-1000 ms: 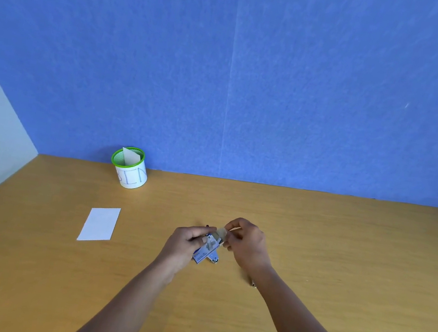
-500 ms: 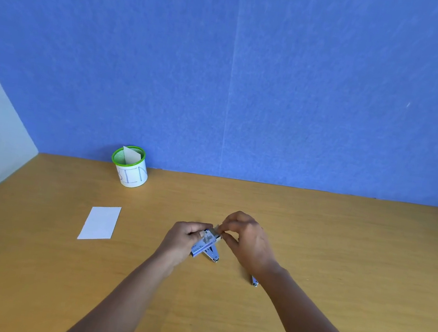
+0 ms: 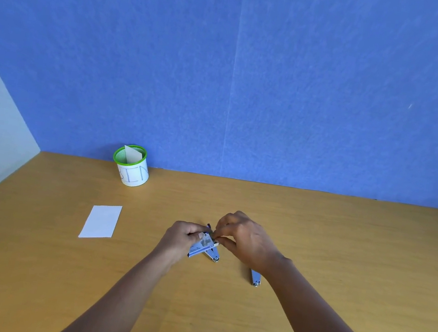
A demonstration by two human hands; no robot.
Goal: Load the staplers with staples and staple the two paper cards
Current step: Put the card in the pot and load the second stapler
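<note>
At the middle of the table my left hand [image 3: 182, 238] holds a small blue-and-white staple box [image 3: 200, 247] tilted just above the table. My right hand [image 3: 244, 239] pinches the box's upper end with thumb and fingertips; what lies between the fingertips is hidden. A silver-blue stapler [image 3: 213, 255] lies on the table right under the box, partly covered by it. A second stapler [image 3: 255, 278] lies to the right, half hidden by my right wrist. One white paper card [image 3: 101, 221] lies flat at the left. Another card [image 3: 131, 154] stands in a cup.
A white cup with a green rim [image 3: 130, 170] stands at the back left by the blue wall. A pale partition borders the wooden table [image 3: 340, 253] on the left.
Both hands have lifted the box slightly and shifted away from me. My right hand has closed in on the box's end, and the second stapler now shows beside my right wrist.
</note>
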